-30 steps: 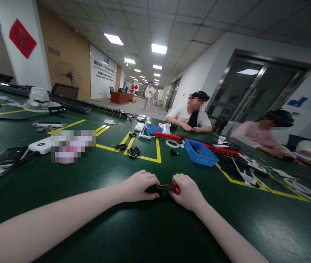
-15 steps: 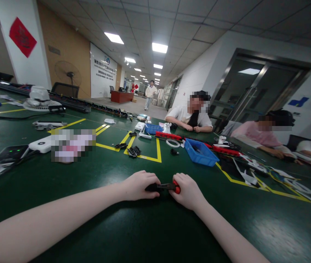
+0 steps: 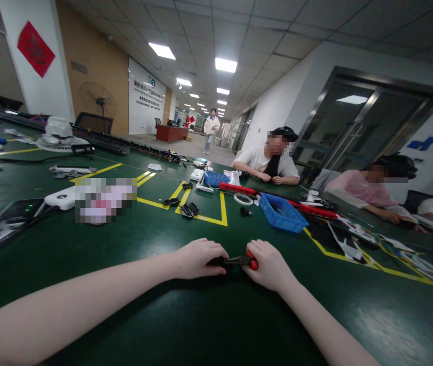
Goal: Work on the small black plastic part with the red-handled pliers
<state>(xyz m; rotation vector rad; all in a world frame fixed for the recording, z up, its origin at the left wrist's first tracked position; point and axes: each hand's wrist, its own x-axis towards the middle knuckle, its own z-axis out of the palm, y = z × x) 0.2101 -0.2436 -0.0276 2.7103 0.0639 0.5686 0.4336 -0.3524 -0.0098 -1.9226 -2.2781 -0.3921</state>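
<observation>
Red-handled pliers [image 3: 241, 260] are gripped in my right hand [image 3: 267, 265], their jaws pointing left. My left hand [image 3: 202, 259] is closed around a small black part [image 3: 217, 261], mostly hidden by the fingers. The plier tips reach the edge of that part; whether they bite on it I cannot tell. Both hands are low over the green table [image 3: 185, 315]. Beyond them lies a cluster of small black parts [image 3: 189, 210] inside yellow tape, with another black piece [image 3: 245, 211] to its right.
A blue bin [image 3: 283, 216] stands ahead on the right, and a smaller blue bin [image 3: 216, 178] farther back. To the left lie a white power bank [image 3: 60, 198] and a black device with green lights [image 3: 18, 211]. Co-workers sit across the table and at right.
The camera view has shifted slightly, so the scene sits a little farther right. My hands keep nearly the same pose, with the pliers still at the black part.
</observation>
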